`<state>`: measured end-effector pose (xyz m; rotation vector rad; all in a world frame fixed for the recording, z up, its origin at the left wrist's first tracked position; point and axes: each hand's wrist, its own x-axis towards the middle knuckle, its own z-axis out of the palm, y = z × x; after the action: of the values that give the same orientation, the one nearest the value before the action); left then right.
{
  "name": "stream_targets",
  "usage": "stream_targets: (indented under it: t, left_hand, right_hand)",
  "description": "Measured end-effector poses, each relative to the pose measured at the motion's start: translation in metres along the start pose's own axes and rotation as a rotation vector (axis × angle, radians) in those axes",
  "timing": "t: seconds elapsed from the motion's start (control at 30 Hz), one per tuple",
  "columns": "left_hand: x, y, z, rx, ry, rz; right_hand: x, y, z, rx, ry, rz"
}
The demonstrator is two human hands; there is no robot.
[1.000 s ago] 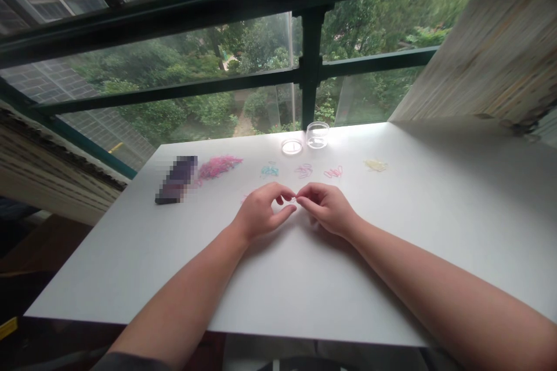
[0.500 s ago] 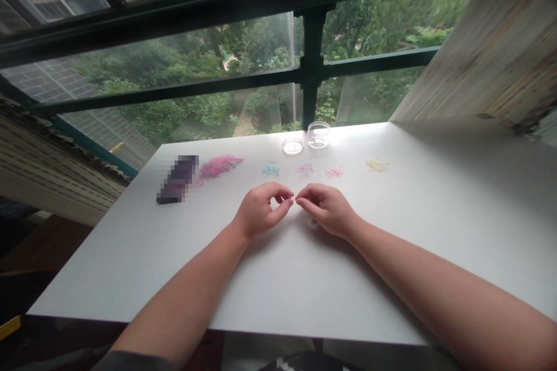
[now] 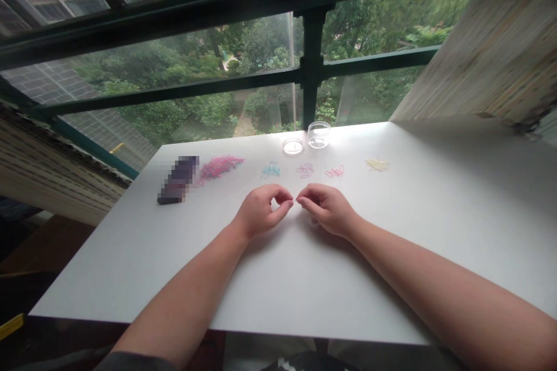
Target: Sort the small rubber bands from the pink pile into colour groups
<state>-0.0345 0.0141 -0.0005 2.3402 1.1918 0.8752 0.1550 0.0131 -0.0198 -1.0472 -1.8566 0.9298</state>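
My left hand (image 3: 260, 213) and my right hand (image 3: 327, 208) rest on the white table (image 3: 391, 255) with their fingertips pinched and almost touching at the middle. A tiny pale elastic band, barely visible, appears to be held between them. Beyond the hands lie small piles of loose elastic bands: a large pink pile (image 3: 217, 166), a blue pile (image 3: 270, 170), a lilac pile (image 3: 305, 170), a pink pile (image 3: 334, 172) and a yellow pile (image 3: 376, 164).
A clear round jar (image 3: 318, 134) and its lid (image 3: 293, 146) stand at the far edge by the window. A dark blurred oblong object (image 3: 178, 179) lies at the left. A wall rises at the right.
Both hands stay in place. The left hand's fingers have curled in tighter, and the fingertips of the two hands remain close together.
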Motion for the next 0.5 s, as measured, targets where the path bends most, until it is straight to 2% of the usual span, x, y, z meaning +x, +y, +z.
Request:
stream_targets:
  t: [0.5]
  left_hand:
    - [-0.0006, -0.0012, -0.0009, -0.008, -0.007, -0.003]
  right_hand:
    - [-0.0013, -0.0013, -0.0011, 0.085, -0.05, 0.059]
